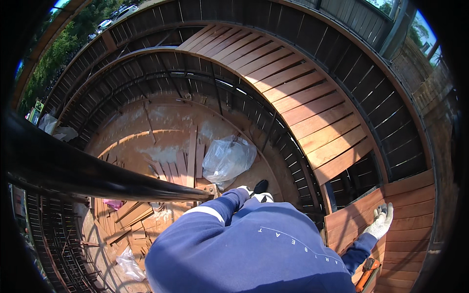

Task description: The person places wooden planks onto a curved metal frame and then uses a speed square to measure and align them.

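Observation:
My right hand [380, 222], in a whitish work glove, rests against reddish-brown wooden planks [410, 200] at the right. Its fingers are stretched out and nothing shows in them. Close below that hand lies an orange and black tool [367, 274], partly cut off by my sleeve and the planks. My left hand [244, 189], also in a light glove, shows only in part beyond my blue sleeve, near the foot of a thick black pole [122, 171]. Its fingers are too hidden to read. Next to it appears a dark shoe tip [261, 186].
Curved wooden slats [303, 105] with gaps run along a raised ring, with an open gap [359, 178] at their near end. Below, the round floor [141, 122] holds loose boards [132, 215], a clear plastic bag [229, 157] and another plastic sheet [130, 263]. Dark railing encloses everything.

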A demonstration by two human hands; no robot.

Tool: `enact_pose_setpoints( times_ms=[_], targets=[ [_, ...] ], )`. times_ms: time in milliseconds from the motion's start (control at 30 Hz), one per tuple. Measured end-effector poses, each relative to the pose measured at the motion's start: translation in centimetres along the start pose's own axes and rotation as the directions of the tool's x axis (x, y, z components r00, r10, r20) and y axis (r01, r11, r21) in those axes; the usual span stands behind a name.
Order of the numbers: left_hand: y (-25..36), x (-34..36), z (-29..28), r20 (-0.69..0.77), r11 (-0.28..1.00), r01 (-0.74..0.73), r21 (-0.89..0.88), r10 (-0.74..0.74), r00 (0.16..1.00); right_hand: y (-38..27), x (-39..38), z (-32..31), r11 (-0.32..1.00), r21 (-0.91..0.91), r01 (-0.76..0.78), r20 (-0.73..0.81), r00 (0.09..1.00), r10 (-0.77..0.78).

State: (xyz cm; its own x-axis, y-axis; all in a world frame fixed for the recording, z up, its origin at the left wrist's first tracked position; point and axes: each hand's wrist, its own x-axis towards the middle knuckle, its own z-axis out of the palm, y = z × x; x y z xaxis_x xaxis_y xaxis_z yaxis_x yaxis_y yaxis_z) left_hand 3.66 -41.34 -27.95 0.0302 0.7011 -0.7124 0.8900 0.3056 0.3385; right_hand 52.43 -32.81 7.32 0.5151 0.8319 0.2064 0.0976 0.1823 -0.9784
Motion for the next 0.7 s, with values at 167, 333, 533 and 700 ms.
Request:
enact_pose_setpoints(
  times_ms=[167, 333, 533, 700],
  targets=[
    [-3.7, -0.9, 2.0, 0.032, 0.989, 0.136, -0.052, -0.134, 0.99, 1.2, 1.1, 1.2, 1.0, 0.014, 0.007, 0.06, 0.998, -0.008],
    [-4.3, -6.1, -1.2, 0.079, 0.956, 0.256, -0.143, -0.247, 0.966, 2.4, 2.0, 2.1, 0.998, -0.008, -0.063, 0.135, 0.989, 0.064],
    [-8.3, -1.9, 3.8, 0.015, 0.991, 0.106, 0.078, -0.107, 0.994, 0.1, 1.7, 7.6, 0.993, -0.046, -0.107, 0.224, 0.968, 0.115],
    [-7.9, 1.4, 2.2, 0.021, 0.984, 0.132, -0.123, -0.13, 0.991, 0.5, 3.3, 12.6, 0.984, -0.107, -0.146, 0.23, 0.959, 0.167]
  ],
)
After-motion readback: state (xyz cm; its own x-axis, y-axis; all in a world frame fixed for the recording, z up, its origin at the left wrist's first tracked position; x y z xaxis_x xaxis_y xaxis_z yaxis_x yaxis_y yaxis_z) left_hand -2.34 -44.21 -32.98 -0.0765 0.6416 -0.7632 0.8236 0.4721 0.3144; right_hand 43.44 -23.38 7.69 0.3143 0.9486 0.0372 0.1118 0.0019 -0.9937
